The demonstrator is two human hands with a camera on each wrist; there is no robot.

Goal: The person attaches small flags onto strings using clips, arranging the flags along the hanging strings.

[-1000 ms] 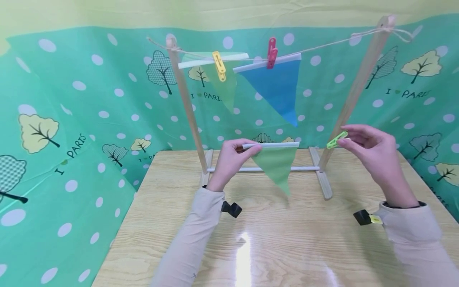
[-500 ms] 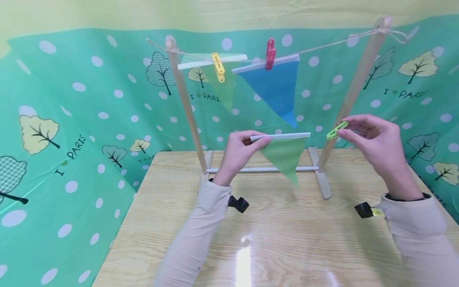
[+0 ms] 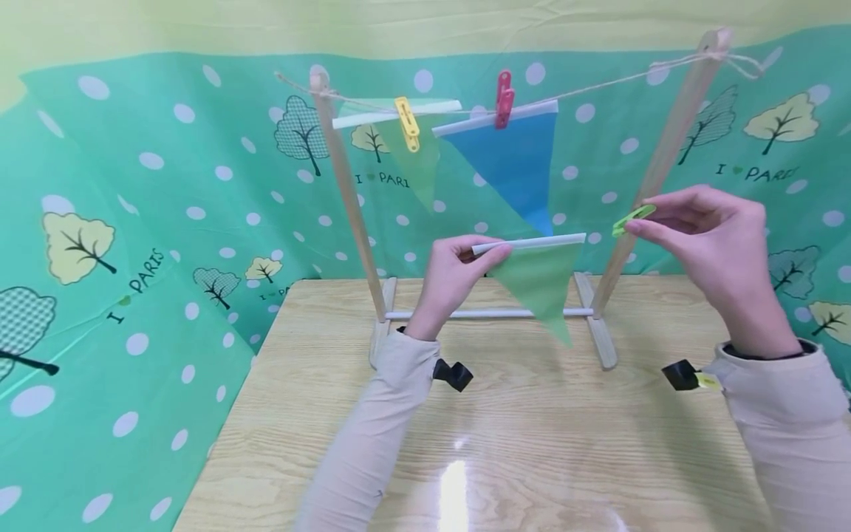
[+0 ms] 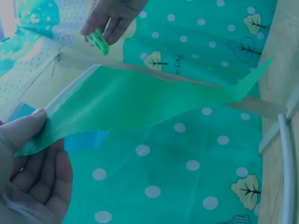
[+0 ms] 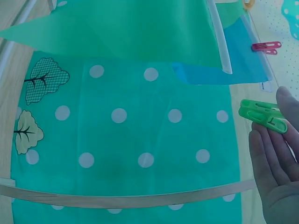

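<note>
My left hand (image 3: 455,277) pinches the left end of a green triangular pennant (image 3: 541,277) by its white top band, and the cloth hangs point down. Thumb and fingers of my right hand (image 3: 714,247) pinch a light green clothespin (image 3: 631,220) to the right of the pennant, beside the right post. Above both hands runs a string (image 3: 614,85) tied between two wooden posts. On it hang a pale green pennant (image 3: 422,159) under a yellow clothespin (image 3: 408,124) and a blue pennant (image 3: 515,159) under a red clothespin (image 3: 504,100).
The left post (image 3: 352,210) and right post (image 3: 658,170) stand on wooden feet joined by a white rod (image 3: 492,313). Beneath lies a wood-grain table (image 3: 532,443). Behind and at the left hangs a green dotted cloth (image 3: 166,244) printed with trees.
My left hand has moved right and up with the green pennant, nearer to the blue one. My right hand has risen with the clothespin. The hung pennants stay in place.
</note>
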